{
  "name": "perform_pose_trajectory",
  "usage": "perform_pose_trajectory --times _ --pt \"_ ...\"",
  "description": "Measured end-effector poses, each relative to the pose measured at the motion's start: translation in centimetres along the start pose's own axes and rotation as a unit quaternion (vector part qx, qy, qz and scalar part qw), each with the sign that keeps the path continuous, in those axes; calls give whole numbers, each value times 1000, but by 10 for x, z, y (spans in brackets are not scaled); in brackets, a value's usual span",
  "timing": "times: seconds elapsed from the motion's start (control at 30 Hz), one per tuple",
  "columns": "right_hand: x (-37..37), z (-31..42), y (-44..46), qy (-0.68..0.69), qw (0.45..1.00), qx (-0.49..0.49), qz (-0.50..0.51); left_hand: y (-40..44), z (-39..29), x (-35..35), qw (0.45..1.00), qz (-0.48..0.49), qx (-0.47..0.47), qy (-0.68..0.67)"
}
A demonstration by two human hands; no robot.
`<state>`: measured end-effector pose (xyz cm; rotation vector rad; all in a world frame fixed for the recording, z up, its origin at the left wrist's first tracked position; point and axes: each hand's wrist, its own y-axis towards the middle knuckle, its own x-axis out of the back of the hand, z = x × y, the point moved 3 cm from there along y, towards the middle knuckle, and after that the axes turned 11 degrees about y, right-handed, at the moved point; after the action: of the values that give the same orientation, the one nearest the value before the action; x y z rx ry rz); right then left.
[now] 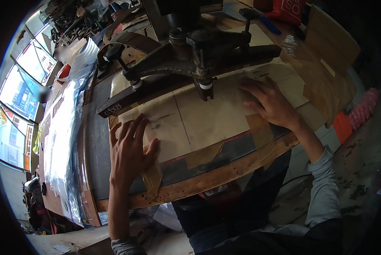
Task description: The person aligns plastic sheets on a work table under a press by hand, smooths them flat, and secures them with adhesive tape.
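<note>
A pale sheet (216,121) with a dark line drawn across it lies on the dark worktop. My left hand (131,146) rests at its left end, fingers spread and holding nothing. Over the right part of the sheet lies my right hand (270,102), fingers stretched out and thumb apart, nothing gripped. Between and beyond the hands stands a dark metal machine head (199,55) with several arms and knobs. Its long dark bar (156,91) crosses the far part of the sheet. Whether the bar presses on the sheet, I cannot tell.
Strips of brown tape (260,131) hang over the near wooden edge (216,178). Clear plastic sheeting (67,148) covers a surface at the left. A brown board (330,40) stands at the right, with a pink fluffy duster (364,104) beyond it. A red bag (287,10) lies at the back.
</note>
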<state>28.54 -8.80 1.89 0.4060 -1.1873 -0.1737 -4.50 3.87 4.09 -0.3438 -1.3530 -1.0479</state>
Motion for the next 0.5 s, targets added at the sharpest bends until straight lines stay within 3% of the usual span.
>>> perform_pose_trajectory --times 0.07,0.17,0.3,0.4,0.5 --pt "0 -2 1 -5 999 -34 22 3 -2 -1 1000 21 22 5" --pt "0 -2 3 -41 998 -17 -45 7 0 -9 999 23 31 6" --pt "11 -1 0 -64 996 -30 -57 8 -2 -4 997 59 55 -4" --pt "15 17 -5 -68 996 -28 -58 4 0 -6 999 -35 22 5" --pt "17 21 -14 -86 995 -24 -45 0 -13 5 997 11 -3 -77"
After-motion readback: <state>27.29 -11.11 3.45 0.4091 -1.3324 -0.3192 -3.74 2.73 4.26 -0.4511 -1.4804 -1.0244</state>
